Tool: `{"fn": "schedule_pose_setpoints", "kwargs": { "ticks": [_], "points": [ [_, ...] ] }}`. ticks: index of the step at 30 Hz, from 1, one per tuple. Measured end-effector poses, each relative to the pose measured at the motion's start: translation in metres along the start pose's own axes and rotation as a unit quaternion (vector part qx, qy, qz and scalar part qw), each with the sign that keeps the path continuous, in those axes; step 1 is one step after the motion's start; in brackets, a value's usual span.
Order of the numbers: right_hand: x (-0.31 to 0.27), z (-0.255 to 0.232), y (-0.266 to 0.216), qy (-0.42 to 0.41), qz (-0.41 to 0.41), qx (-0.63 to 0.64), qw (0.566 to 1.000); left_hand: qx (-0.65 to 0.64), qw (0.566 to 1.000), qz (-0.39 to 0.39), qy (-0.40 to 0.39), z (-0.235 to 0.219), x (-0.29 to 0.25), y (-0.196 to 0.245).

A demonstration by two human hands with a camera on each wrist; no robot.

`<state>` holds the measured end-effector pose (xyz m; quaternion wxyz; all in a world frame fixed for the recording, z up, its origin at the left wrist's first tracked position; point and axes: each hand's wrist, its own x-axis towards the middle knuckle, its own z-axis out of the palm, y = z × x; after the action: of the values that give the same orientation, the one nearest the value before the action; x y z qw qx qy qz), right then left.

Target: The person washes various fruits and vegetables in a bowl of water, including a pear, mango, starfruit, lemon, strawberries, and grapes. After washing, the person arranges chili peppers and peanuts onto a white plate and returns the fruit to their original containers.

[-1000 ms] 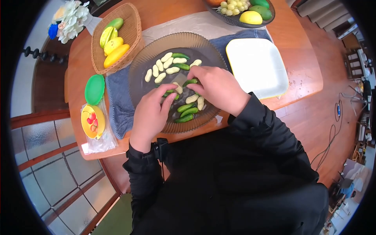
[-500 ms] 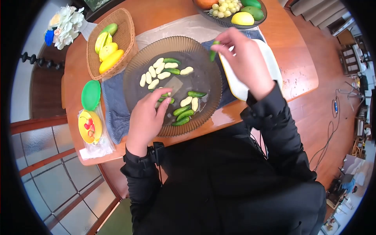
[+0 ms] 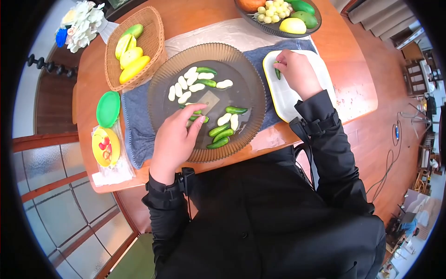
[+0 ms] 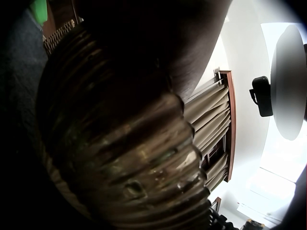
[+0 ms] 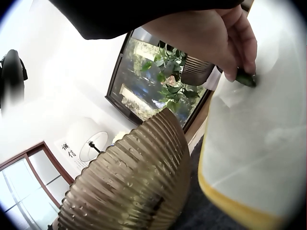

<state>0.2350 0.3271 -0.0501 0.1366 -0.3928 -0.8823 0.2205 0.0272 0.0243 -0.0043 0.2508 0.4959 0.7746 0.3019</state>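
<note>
In the head view my right hand (image 3: 298,72) pinches a small green cucumber (image 3: 278,70) over the white tray (image 3: 285,100) with a yellow rim. The right wrist view shows that cucumber (image 5: 245,78) between thumb and fingertips, close against the tray's white surface. My left hand (image 3: 179,132) reaches over the near left side of a brown ribbed bowl (image 3: 160,79), thumb and fingers apart around small cucumbers lying there. In the bowl lie pale peanuts (image 3: 224,84) and more small cucumbers (image 3: 218,129). The left wrist view shows mostly the bowl's ribbed wall (image 4: 158,167).
A wicker basket (image 3: 157,42) of yellow and green fruit stands at the back left. A dark fruit bowl (image 3: 260,29) with grapes is at the back right. On the left sit a green dish (image 3: 108,109) and a yellow bowl (image 3: 98,151). A blue cloth (image 3: 137,121) lies beneath.
My right hand has lifted a small cucumber out of the brown bowl and carried it right, down to the white tray. The left hand has stayed over the bowl's near left side.
</note>
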Motion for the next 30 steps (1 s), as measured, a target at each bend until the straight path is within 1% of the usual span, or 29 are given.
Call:
{"fn": "schedule_pose_setpoints", "kwargs": {
  "ticks": [3, 5, 7, 9, 15, 17, 18, 20, 21, 23, 27, 30],
  "points": [
    [0.003, 0.000, 0.004, -0.002, -0.003, 0.006, 1.000, -0.001, 1.000, -0.003, -0.004, 0.001, 0.001, 0.000],
    [0.004, -0.001, 0.007, -0.009, -0.020, 0.008, 1.000, -0.005, 1.000, -0.005, -0.005, 0.001, 0.001, 0.000],
    [0.004, -0.003, 0.007, -0.014, -0.016, 0.013, 1.000, -0.014, 1.000, 0.006, 0.000, 0.001, 0.001, 0.000],
    [0.003, -0.005, 0.006, -0.019, -0.012, 0.017, 1.000, -0.017, 1.000, 0.000, -0.004, 0.000, 0.000, 0.001],
    [0.001, -0.017, 0.004, -0.031, 0.025, 0.016, 0.999, -0.016, 1.000, 0.000, -0.001, 0.003, -0.001, 0.000],
    [0.002, -0.020, 0.005, -0.054, 0.059, 0.036, 0.996, -0.022, 1.000, -0.003, -0.003, 0.002, -0.001, 0.000],
    [0.002, -0.020, 0.007, -0.054, 0.059, 0.036, 0.996, -0.017, 1.000, -0.004, -0.005, 0.002, 0.000, 0.002],
    [0.003, -0.016, 0.013, -0.044, 0.027, 0.037, 0.998, -0.012, 1.000, -0.004, -0.007, 0.000, 0.001, 0.004],
    [0.003, -0.014, 0.014, -0.043, 0.028, 0.037, 0.998, -0.013, 1.000, -0.005, -0.009, 0.000, 0.001, 0.004],
    [0.002, -0.011, 0.014, -0.063, 0.015, 0.030, 0.997, -0.014, 1.000, -0.006, -0.011, -0.001, 0.001, 0.004],
    [0.001, -0.008, 0.008, -0.050, 0.010, 0.047, 0.998, -0.026, 1.000, -0.007, -0.011, -0.001, -0.001, 0.002],
    [0.002, -0.011, 0.004, -0.063, 0.014, 0.051, 0.997, -0.022, 1.000, -0.005, -0.010, 0.000, -0.001, 0.000]
  ]
}}
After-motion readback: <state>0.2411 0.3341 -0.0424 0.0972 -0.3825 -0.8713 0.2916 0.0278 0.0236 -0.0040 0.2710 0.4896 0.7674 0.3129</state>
